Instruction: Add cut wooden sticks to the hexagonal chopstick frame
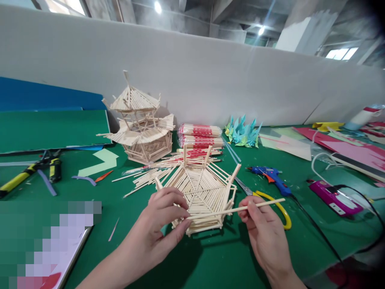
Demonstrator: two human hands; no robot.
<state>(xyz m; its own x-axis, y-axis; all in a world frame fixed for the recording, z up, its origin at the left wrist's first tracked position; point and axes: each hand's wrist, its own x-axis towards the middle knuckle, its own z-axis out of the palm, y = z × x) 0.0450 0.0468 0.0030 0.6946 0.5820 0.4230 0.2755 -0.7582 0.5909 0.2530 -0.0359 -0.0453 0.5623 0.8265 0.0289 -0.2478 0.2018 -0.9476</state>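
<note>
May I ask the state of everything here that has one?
Slim pale wooden stick: held, slanting
Pale wooden polygonal frame: on table
Pale wooden pavilion: upright
Blue plastic glue gun: lying sideways
Purple power strip: cabled
Yellow-black pliers: spread open
Yellow-handled scissors: open or shut unclear

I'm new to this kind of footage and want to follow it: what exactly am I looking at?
There is no machine here, just a person's two bare hands. The single picture comes from a camera worn on that person's head, looking forward and down. The right hand holds a thin pale stick near one end; the left hand pinches it toward the other, over the near edge of a stick framework. On the green table also lie loose sticks, wrapped bundles, scissors and a blue glue gun. A tiered stick model stands behind, leftward.
</note>
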